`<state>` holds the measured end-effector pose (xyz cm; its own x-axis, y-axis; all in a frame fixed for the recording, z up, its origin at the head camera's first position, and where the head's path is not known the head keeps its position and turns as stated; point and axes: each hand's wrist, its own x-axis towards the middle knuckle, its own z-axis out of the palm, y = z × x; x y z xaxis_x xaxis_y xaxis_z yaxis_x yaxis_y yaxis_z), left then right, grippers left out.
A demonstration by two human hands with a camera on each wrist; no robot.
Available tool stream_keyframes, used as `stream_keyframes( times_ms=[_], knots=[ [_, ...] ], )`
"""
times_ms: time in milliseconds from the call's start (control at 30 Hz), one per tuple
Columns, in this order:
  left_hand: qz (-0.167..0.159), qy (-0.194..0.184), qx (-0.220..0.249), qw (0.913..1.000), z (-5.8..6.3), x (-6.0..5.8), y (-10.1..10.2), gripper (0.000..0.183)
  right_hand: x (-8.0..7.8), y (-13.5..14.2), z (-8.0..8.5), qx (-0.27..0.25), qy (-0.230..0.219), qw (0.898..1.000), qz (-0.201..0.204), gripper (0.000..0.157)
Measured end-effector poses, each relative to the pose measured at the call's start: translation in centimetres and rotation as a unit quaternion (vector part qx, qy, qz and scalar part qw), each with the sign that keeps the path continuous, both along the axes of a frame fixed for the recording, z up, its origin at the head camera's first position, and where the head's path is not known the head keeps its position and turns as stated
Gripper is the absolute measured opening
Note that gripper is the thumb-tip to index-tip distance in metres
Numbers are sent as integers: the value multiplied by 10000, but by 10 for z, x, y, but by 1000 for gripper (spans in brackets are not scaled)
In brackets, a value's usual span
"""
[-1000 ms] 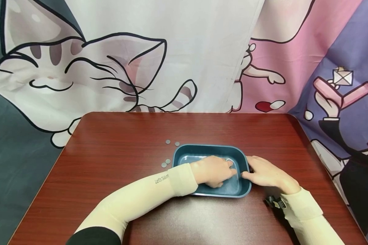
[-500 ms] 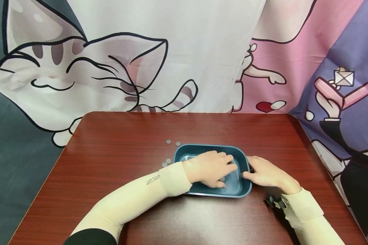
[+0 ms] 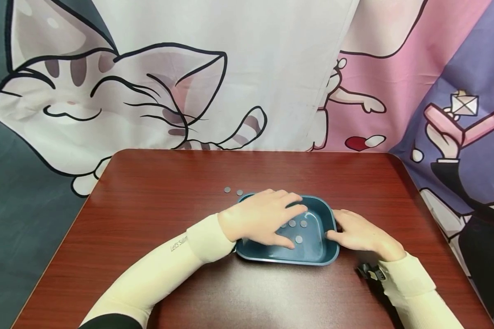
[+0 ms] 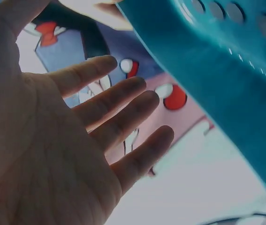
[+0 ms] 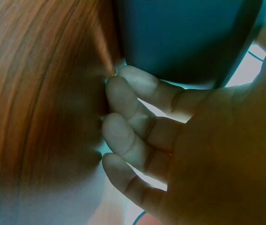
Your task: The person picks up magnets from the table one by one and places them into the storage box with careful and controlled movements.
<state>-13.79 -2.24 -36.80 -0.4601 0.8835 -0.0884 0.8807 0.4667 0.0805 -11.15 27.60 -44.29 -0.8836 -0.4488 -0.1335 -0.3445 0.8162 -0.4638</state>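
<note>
A blue rectangular tray (image 3: 313, 253) rests on the table with several small silver coins (image 3: 303, 224) on its bottom. Over its left part hovers my left hand (image 3: 267, 217), palm down and fingers spread, holding nothing. The left wrist view shows that palm (image 4: 43, 150) below the tray's wall (image 4: 203, 89), with coins (image 4: 235, 13) inside. At the tray's right end, my right hand (image 3: 362, 232) holds the wall, its thumb over the rim. In the right wrist view its bent fingers (image 5: 123, 131) lie beside the outer wall (image 5: 184, 42), fingertips near the tabletop.
Two more coins, one farther left (image 3: 227, 190) and one near the tray's back-left corner (image 3: 239, 193), lie on the reddish-brown wooden table (image 3: 169, 183). A cartoon-printed curtain (image 3: 271, 68) hangs behind the table.
My left hand has risen and drawn left from inside the tray, its fingers straightening, and coins now show there. My left forearm now covers two table coins. My right hand stays put.
</note>
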Motion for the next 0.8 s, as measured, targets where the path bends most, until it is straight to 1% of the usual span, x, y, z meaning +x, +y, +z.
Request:
stream_keyframes(
  times_ms=[133,333,467,600,700,800],
  knots=[
    [212,-53,306,9993,3,-4,-23,88,0,-1,0,35,75,10000,-9,28],
    [525,-14,684,9963,1,-12,-62,87,1,-1,0,62,144,9999,-12,30],
    [749,-45,791,9940,0,-15,-85,87,1,-1,1,54,180,9998,8,30],
    [904,-128,861,9921,-2,-17,-102,84,1,-1,2,53,184,9998,18,26],
    [1003,-147,888,9909,-6,-18,-113,81,1,-1,2,47,179,9998,28,25],
    [1078,-113,938,9897,-13,-20,-124,75,1,-2,1,51,150,9999,21,26]
  ],
)
